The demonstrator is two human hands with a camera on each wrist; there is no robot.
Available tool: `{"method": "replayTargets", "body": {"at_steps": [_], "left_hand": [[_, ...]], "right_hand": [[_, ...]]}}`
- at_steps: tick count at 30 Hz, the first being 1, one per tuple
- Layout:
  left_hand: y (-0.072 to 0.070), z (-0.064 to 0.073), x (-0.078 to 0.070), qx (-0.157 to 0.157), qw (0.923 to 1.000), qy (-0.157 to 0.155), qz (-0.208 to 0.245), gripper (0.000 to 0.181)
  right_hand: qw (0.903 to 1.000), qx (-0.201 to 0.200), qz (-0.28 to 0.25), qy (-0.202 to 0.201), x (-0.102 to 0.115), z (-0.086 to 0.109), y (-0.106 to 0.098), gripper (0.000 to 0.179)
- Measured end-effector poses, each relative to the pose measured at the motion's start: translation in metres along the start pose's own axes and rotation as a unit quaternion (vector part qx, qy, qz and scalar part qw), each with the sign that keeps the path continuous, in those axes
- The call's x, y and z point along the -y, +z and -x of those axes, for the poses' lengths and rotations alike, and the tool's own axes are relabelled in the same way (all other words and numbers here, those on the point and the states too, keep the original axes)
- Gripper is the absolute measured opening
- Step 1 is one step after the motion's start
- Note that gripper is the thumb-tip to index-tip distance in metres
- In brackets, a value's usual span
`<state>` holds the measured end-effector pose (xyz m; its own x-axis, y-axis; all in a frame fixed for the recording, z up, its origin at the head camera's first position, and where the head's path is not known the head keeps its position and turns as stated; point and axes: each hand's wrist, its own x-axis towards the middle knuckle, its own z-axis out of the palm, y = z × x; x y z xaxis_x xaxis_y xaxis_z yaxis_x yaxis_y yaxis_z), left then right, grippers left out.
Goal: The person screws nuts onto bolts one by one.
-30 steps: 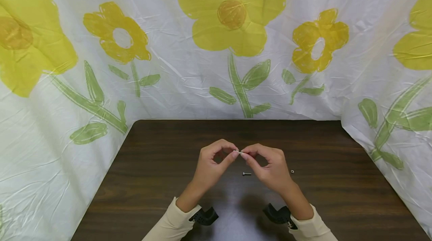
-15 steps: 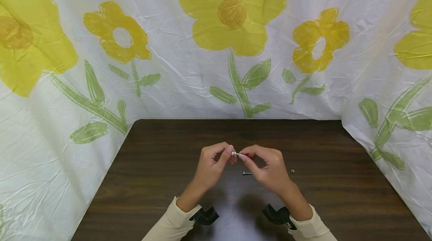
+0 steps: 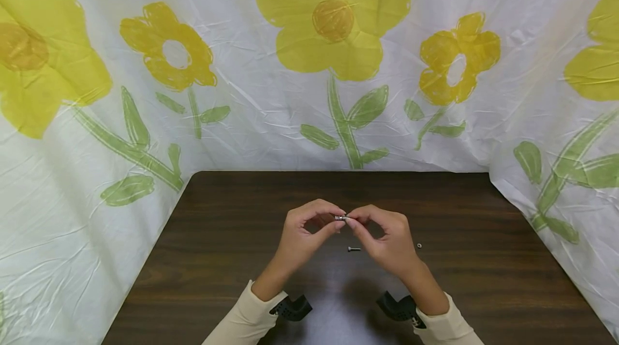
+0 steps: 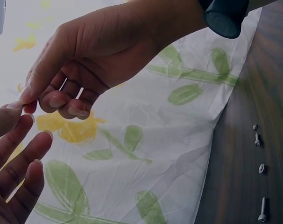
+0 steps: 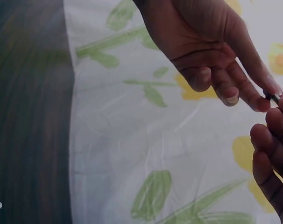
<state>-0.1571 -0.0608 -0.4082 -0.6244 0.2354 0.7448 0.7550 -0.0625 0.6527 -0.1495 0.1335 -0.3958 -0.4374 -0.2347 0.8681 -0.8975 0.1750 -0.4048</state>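
Note:
A small silver bolt [image 3: 340,218] is held level above the table between both hands' fingertips. My left hand [image 3: 302,235] pinches its thicker end between thumb and fingers. The thin end is pinched by my right hand [image 3: 390,240]. Fingertips cover much of the bolt, so I cannot tell whether a nut sits on it. Only a dark sliver of the bolt [image 5: 272,97] shows in the right wrist view, where the left hand [image 5: 202,51] reaches in from the top. In the left wrist view, the right hand [image 4: 109,46] reaches in from the upper right, its other fingers loosely curled.
On the dark wooden table [image 3: 232,227] lie a loose bolt [image 3: 354,249] and a nut [image 3: 419,245]. The left wrist view shows another bolt [image 4: 258,140] and a second nut [image 4: 255,127] in a row. A flower-printed curtain [image 3: 242,119] surrounds the table.
Half a second ago my left thumb was raised and more of the bolt's thick end showed. The thumb has since come down and the fingers have moved slightly right. The right hand barely shifted.

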Motion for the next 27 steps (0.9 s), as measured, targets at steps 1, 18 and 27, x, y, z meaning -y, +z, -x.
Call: {"method": "replayTargets", "body": {"at_steps": [1,18,27], "left_hand": [[0.000,0.000,0.000,0.001,1.0000,-0.001,-0.001,0.028],[0.000,0.002,0.000,-0.005,0.9991,-0.040,-0.012,0.004],[0.001,-0.008,-0.027,-0.006,0.9965,-0.084,-0.005,0.028]], "right_hand": [[1.0000,0.000,-0.001,-0.001,0.000,0.000,0.000,0.014],[0.9998,0.008,-0.015,-0.009,-0.001,0.001,0.003,0.012],[0.9999,0.012,-0.006,-0.007,-0.001,0.002,0.004,0.013]]}}
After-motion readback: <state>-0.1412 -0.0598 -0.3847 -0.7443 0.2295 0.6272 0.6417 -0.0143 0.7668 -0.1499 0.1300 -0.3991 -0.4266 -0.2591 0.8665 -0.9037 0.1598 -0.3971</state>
